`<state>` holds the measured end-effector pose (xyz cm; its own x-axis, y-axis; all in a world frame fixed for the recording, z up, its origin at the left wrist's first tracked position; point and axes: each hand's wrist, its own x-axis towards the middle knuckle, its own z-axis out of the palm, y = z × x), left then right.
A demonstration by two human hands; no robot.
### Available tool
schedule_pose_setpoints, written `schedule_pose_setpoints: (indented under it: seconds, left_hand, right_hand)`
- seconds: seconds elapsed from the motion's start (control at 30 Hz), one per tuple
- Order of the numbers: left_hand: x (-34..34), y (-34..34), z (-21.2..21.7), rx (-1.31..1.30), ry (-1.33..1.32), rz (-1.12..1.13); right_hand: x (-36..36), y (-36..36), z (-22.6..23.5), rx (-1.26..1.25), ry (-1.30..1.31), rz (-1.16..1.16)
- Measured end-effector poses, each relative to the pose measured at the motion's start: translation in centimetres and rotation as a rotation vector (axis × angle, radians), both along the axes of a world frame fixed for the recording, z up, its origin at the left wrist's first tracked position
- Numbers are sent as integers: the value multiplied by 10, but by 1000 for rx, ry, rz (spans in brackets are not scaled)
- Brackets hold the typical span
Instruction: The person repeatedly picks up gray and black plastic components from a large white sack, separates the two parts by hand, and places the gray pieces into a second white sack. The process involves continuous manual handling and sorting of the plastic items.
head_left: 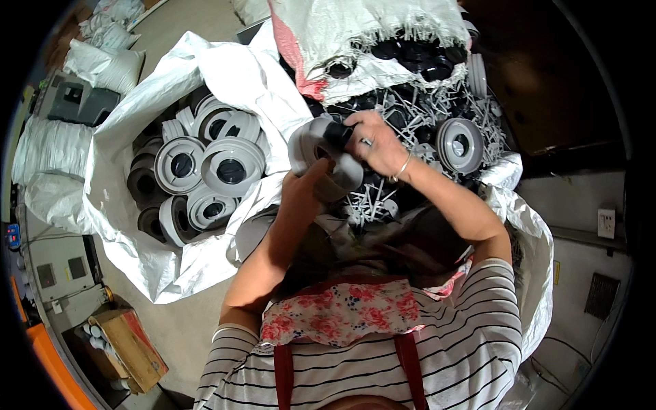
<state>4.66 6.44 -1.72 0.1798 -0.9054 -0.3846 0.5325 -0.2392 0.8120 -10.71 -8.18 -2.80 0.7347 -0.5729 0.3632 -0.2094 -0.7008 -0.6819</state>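
My left hand (304, 186) is closed on the rim of a round grey plastic housing (347, 172), held tilted in front of me. At its upper side my right hand (381, 147) has its fingers around a small black plastic piece (335, 135), touching or very close to the housing. Whether that piece sits inside the housing cannot be made out. A short pale pin (367, 142) shows at the right hand's fingers. Below and behind both hands lies a heap of black pieces and pale plastic pins (369, 203). Another grey housing (460, 145) rests on the heap at right.
To the left stands an open white woven sack (109, 232) with several grey housings (232, 166) with black centres. A torn white sack (383, 27) spills black parts at the far side. A cardboard box (133, 348) stands lower left; a wall socket (606, 223) is at right.
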Motion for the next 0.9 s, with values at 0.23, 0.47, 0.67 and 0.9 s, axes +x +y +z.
schedule_pose_setpoints:
  seconds: [0.23, 0.47, 0.67, 0.9]
  left_hand:
    - [-13, 14, 5, -211, 238, -83]
    - [-8, 33, 22, -221, 154, -143]
    - [3, 39, 44, -63, 48, -320]
    - [-12, 45, 45, -54, 122, -228]
  right_hand:
    - [-14, 39, 55, 88, 142, -41]
    - [-21, 55, 67, -160, 181, 143]
    - [-34, 65, 77, -571, 313, 389]
    - [-39, 78, 76, -410, 267, 292]
